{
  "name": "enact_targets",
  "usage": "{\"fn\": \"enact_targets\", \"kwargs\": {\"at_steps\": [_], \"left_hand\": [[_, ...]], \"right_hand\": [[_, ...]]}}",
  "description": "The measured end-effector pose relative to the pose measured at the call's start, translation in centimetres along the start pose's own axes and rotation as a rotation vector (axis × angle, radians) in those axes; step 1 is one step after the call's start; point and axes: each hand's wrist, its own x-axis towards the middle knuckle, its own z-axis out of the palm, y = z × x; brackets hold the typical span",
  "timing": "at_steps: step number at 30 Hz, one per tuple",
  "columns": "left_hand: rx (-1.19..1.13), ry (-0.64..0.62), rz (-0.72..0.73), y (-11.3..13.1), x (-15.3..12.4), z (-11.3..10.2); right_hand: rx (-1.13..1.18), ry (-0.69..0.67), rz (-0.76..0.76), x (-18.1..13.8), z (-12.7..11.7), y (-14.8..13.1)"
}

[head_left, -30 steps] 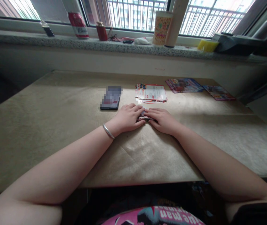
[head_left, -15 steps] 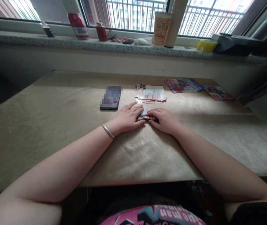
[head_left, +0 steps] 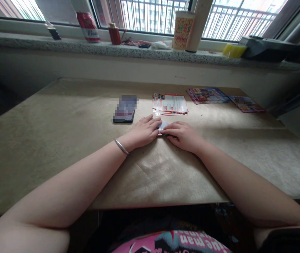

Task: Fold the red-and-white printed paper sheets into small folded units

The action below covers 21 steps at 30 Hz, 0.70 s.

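A small sheet of folded paper (head_left: 163, 125) lies on the table between my hands, pale on top with a darker printed strip along its near edge. My left hand (head_left: 145, 130), with a silver bangle at the wrist, rests flat at the paper's left side, fingers spread and thumb at the near edge. From the right, my right hand (head_left: 183, 135) pinches the paper, fingers on top and thumb low at the near edge. Parts of the sheet are hidden under the fingers. Just beyond it lies a stack of printed sheets (head_left: 174, 103).
A phone (head_left: 125, 109) lies left of the printed sheets. Colourful booklets (head_left: 209, 95) and another printed piece (head_left: 246, 104) lie at the back right of the table (head_left: 60, 140). On the windowsill stand a red can (head_left: 88, 27), a red bottle (head_left: 114, 34) and a paper cup (head_left: 183, 31).
My right fingers have shifted left across the paper. My left thumb has drawn back from the near edge, and the printed strip shows less. The view has shifted slightly.
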Motion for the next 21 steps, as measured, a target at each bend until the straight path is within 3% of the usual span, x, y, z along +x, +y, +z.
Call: {"fn": "enact_targets", "kwargs": {"at_steps": [10,21], "left_hand": [[0.053,0.040,0.018,-0.16,0.00,0.43],[0.040,0.001,-0.005,0.09,-0.02,0.07]], "right_hand": [[-0.005,0.013,-0.052,0.05,0.20,-0.28],[-0.021,0.008,-0.082,-0.05,0.11,-0.03]]}}
